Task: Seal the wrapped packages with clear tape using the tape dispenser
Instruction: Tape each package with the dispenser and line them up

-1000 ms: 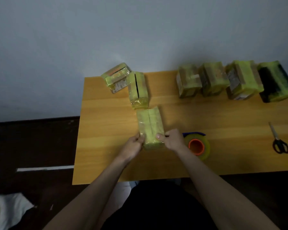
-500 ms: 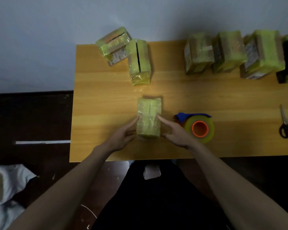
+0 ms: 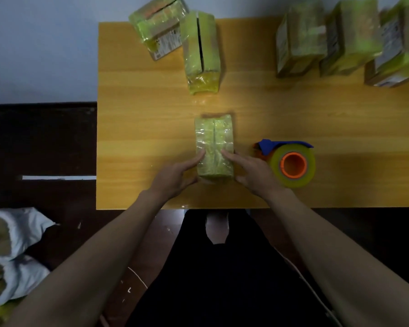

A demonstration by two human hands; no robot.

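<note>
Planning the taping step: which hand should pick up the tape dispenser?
Probably the right hand: the tape dispenser lies just beside it, while the left hand is across the package.

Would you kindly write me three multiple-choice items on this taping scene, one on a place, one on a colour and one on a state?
1. Where does the tape dispenser lie?
A. right of the held package
B. left of it
C. on top of it

2. What colour is the dispenser's core?
A. white
B. orange
C. black

3. How do the hands meet the held package?
A. both lifted away
B. one grips the dispenser
C. straight fingers on both sides

Answers: 1 A, it lies on the table beyond the right hand. 2 B, the ring is orange. 3 C, the left hand and right flank it.
</note>
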